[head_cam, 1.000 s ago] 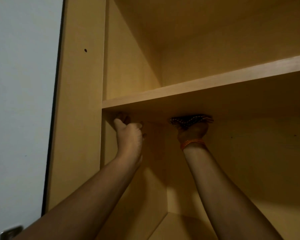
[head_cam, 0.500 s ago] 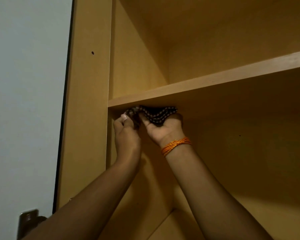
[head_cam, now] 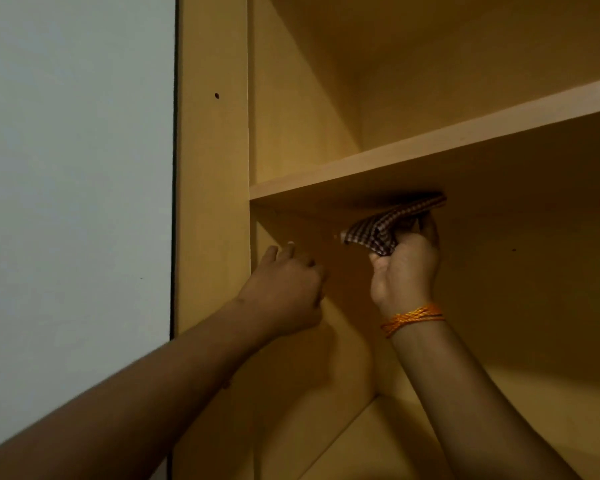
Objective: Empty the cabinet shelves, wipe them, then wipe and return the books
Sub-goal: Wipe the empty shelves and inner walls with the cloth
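Observation:
I look up into a light wooden cabinet. My right hand (head_cam: 407, 268), with an orange thread band at the wrist, grips a dark checked cloth (head_cam: 385, 225) and presses it up against the underside of the upper shelf board (head_cam: 430, 147). My left hand (head_cam: 284, 289) is raised beside the cabinet's left inner wall (head_cam: 267, 237), just under that shelf, fingers loosely curled and holding nothing. The compartments I can see hold no books.
The cabinet's left upright panel (head_cam: 212, 202) stands against a pale wall (head_cam: 73, 202). A lower shelf surface (head_cam: 499, 410) shows at the bottom right, between my forearms and beyond.
My right hand has slid the cloth to the right along the shelf's underside, away from my left hand. My left hand has dropped slightly from the shelf corner.

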The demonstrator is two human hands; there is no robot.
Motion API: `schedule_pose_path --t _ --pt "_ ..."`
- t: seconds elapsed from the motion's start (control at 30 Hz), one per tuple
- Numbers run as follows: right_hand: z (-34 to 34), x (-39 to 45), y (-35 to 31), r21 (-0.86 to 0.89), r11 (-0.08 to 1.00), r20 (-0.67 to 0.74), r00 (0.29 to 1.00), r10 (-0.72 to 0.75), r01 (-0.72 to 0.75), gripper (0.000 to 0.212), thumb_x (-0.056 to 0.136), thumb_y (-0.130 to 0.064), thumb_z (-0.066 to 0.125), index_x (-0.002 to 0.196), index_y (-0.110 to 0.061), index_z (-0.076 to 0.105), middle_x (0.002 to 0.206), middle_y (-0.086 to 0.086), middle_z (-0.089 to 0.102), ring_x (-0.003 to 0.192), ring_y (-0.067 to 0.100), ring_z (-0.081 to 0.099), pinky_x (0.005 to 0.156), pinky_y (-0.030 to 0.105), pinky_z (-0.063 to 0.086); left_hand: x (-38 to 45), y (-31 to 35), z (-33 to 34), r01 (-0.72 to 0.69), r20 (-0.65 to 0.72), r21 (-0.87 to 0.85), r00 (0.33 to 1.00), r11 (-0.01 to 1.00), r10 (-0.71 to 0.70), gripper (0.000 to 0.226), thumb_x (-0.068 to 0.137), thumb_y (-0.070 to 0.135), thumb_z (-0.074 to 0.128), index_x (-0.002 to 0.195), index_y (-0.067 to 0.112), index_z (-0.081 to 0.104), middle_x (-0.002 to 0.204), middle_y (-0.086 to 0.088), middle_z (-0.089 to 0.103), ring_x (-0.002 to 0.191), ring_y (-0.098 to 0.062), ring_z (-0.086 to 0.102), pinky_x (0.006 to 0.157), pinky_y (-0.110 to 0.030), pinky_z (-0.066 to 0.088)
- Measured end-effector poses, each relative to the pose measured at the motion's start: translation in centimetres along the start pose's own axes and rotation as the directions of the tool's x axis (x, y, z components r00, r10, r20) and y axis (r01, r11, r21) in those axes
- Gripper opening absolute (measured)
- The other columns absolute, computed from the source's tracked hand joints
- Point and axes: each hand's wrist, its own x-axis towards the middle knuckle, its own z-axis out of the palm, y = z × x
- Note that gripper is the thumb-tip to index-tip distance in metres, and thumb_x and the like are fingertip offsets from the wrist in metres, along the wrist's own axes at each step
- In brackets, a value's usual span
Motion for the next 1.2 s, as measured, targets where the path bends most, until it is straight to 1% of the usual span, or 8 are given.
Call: schedule_pose_path --t 0.23,0.47,0.53,0.7,0.83,0.93,1.07,1.2 --pt "-3.4 0.1 6.2 -0.679 0.674 0.247 0.955 -0.162 0.29 0.049 0.102 -0.008 0.049 0.148 -0.027 0.049 0.143 -0.006 0.055 0.126 0.017 0.054 0.1 0.032 0.048 -0.1 -2.7 -1.4 -0.148 0.248 0.521 0.969 0.841 0.017 0.062 0.094 0.049 0.056 0.148 0.02 0.046 0.154 -0.017 0.041 0.147 -0.049 0.023 0.12 -0.067 0.011" --pt "-5.8 -2.1 12.2 -0.783 0.348 0.57 0.819 0.07 0.515 0.05 0.106 -0.013 0.041 0.153 -0.029 0.038 0.16 -0.001 0.036 0.147 0.019 0.033 0.119 0.039 0.033 -1.2 -3.3 -2.2 -0.171 0.225 0.615 0.974 0.77 0.037 0.07 0.096 0.053 0.05 0.153 0.015 0.035 0.159 -0.02 0.032 0.149 -0.049 0.018 0.12 -0.067 0.008" --pt "-6.4 -3.0 13.0 -0.778 0.272 0.611 0.783 0.118 0.566 0.059 0.104 -0.007 0.044 0.155 -0.033 0.031 0.165 -0.006 0.023 0.152 0.01 0.016 0.121 0.025 0.019 -1.2 -3.5 -2.8 -0.163 0.207 0.61 0.977 0.775 0.042 0.063 0.096 0.052 0.05 0.146 0.014 0.046 0.152 -0.019 0.044 0.144 -0.045 0.03 0.12 -0.065 0.013" --pt "-8.3 -7.3 14.4 -0.83 0.355 0.507 0.847 0.162 0.429 0.068 0.103 -0.006 0.038 0.15 -0.048 0.011 0.166 -0.019 -0.003 0.153 0.006 0.002 0.112 0.012 0.015 -1.3 -3.8 -3.7 -0.192 0.195 0.542 0.976 0.818 0.101 0.051 0.099 0.045 0.047 0.142 0.017 0.05 0.145 -0.015 0.051 0.137 -0.036 0.042 0.119 -0.058 0.025" --pt "-7.7 -10.0 14.1 -0.731 0.361 0.658 0.739 0.146 0.579 0.08 0.098 0.001 0.038 0.152 -0.046 0.002 0.163 -0.02 -0.005 0.141 -0.02 -0.002 0.11 0.002 0.019 -0.8 -4.0 -4.5 -0.208 0.146 0.443 0.977 0.872 0.159 0.053 0.098 0.047 0.049 0.143 0.019 0.046 0.141 -0.011 0.051 0.129 -0.03 0.048 0.111 -0.047 0.039" --pt "-6.2 -9.1 13.6 -0.609 0.363 0.781 0.614 0.117 0.705 0.086 0.088 0.003 0.04 0.158 -0.038 0.011 0.167 -0.009 0.004 0.153 0.004 0.005 0.12 0.017 0.019 -0.2 -4.0 -5.1 -0.181 0.093 0.403 0.983 0.897 0.157 0.052 0.096 0.05 0.05 0.14 0.021 0.047 0.136 -0.008 0.053 0.124 -0.027 0.049 0.107 -0.044 0.043" --pt "-4.2 -4.8 13.3 -0.522 0.282 0.849 0.523 0.076 0.805 0.074 0.088 -0.006 0.046 0.157 -0.029 0.028 0.165 0.004 0.02 0.151 0.023 0.02 0.117 0.011 0.018 1.0 -4.4 -5.5 -0.136 0.053 0.366 0.991 0.92 0.125 0.047 0.099 0.044 0.047 0.14 0.022 0.043 0.132 -0.007 0.052 0.115 -0.025 0.051 0.101 -0.04 0.045" --pt "-3.5 -0.2 14.1 -0.538 0.296 0.832 0.554 0.036 0.789 0.053 0.099 -0.036 0.035 0.151 -0.023 0.039 0.155 0.011 0.038 0.139 0.029 0.041 0.109 0.034 0.041 1.6 -4.8 -4.8 -0.15 0.063 0.369 0.989 0.917 0.136 0.046 0.098 0.041 0.05 0.139 0.023 0.042 0.132 -0.007 0.05 0.113 -0.024 0.054 0.096 -0.037 0.05"
